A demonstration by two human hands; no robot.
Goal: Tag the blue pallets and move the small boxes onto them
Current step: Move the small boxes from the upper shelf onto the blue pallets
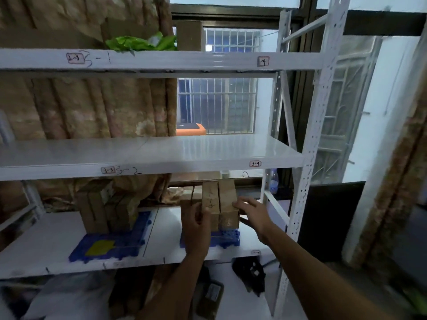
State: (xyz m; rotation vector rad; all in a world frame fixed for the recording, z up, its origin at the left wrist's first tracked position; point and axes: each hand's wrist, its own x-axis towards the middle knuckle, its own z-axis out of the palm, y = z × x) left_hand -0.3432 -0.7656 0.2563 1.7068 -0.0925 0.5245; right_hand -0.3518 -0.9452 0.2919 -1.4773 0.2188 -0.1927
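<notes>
Two blue pallets lie on the lower white shelf [46, 234]. The left pallet [129, 239] carries a yellow tag [99, 248] and a cluster of upright small cardboard boxes [106, 211]. The right pallet [227, 237] holds several upright small boxes [221, 199]. My left hand [196, 227] grips the left side of these boxes from the front. My right hand [251, 211] presses its spread fingers against their right side. No tag shows on the right pallet; my hands and the boxes hide much of it.
A bare white shelf [208, 148] marked 3-2 sits above, close over the boxes. A white upright post [307, 172] stands right of my right arm. Brown wrapped bundles [92, 107] fill the back left. Bags and boxes [208, 296] lie on the floor below.
</notes>
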